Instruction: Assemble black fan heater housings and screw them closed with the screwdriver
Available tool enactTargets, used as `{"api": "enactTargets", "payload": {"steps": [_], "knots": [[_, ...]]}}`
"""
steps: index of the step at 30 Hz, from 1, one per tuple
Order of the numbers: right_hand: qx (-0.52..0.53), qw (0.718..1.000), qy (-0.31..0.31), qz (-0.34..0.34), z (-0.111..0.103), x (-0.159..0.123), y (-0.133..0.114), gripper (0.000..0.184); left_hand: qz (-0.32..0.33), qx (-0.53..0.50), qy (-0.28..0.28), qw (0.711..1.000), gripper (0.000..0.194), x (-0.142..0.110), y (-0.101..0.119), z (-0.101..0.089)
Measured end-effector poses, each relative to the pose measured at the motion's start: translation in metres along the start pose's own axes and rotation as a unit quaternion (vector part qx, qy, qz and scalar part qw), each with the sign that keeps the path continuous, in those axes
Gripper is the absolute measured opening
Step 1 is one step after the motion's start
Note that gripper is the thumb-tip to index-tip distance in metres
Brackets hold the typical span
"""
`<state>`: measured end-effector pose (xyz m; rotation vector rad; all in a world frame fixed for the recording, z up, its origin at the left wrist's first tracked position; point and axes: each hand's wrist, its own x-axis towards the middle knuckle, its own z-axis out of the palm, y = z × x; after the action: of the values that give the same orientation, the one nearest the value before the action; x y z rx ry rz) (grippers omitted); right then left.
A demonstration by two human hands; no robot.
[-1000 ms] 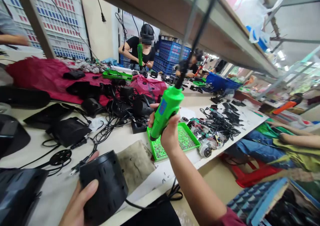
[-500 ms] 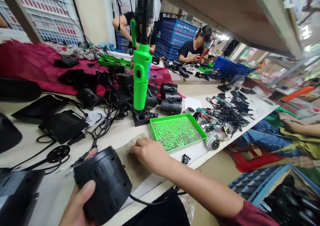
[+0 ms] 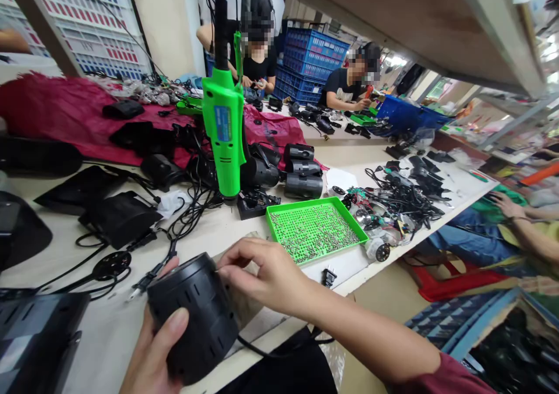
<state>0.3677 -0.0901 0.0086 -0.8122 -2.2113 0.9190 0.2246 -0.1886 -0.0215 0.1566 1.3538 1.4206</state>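
My left hand (image 3: 159, 339) grips a black cylindrical plastic housing (image 3: 198, 318) with slots in its side, tilted above the table's front edge. A black cord runs from its lower right side. My right hand (image 3: 262, 272) has thumb and forefinger pinched at the housing's upper right edge; whatever is between the fingertips is too small to make out. Beyond the hands hangs a green electric screwdriver (image 3: 223, 132), pointing down. A green tray (image 3: 273, 222) of small screws lies just past my right hand. A brownish cloth or pad (image 3: 244, 298) is partly hidden beneath that hand.
Black housings (image 3: 303, 185), tangled cords (image 3: 187, 219) and a power plug (image 3: 329, 277) lie on the white table. Loose parts (image 3: 393, 199) are heaped to the right. Two people (image 3: 259, 50) work across the table. A shelf (image 3: 393, 21) hangs overhead; a blue crate (image 3: 484, 324) stands lower right.
My right hand has risen from the brownish cloth to the housing's edge, fingers pinched. The hanging screwdriver has swung left and turned, showing its label.
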Motion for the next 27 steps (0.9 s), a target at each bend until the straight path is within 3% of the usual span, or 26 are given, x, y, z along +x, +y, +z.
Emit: {"api": "enactTargets", "payload": {"steps": [5,11,15,18,21,24,27], "knots": [[-0.035,0.999,-0.027,0.025,-0.001,0.004,-0.012,0.007,-0.009,0.024,0.01,1.0,0.102,0.001,0.004,0.003],[-0.183,0.977,-0.081,0.067,-0.005,0.01,-0.025,0.007,0.035,0.041,-0.027,0.998,0.087,0.0,-0.001,0.004],[-0.288,0.951,-0.109,0.031,-0.007,0.013,-0.033,0.012,0.084,0.065,-0.025,0.994,0.086,-0.001,-0.004,0.009],[-0.295,0.949,-0.109,0.016,-0.007,0.015,-0.034,0.013,0.07,0.058,-0.02,0.996,0.086,-0.001,-0.003,0.009],[-0.211,0.974,-0.083,0.012,-0.006,0.017,-0.026,0.013,0.02,0.03,-0.019,0.999,0.092,0.0,0.001,0.006],[-0.039,0.997,-0.049,0.046,0.004,0.017,-0.008,0.006,-0.01,0.006,-0.015,1.0,0.09,0.005,0.002,0.0],[0.182,0.975,-0.03,0.122,0.021,0.015,0.013,0.016,-0.011,-0.016,-0.005,1.0,0.079,0.012,-0.003,-0.004]]}}
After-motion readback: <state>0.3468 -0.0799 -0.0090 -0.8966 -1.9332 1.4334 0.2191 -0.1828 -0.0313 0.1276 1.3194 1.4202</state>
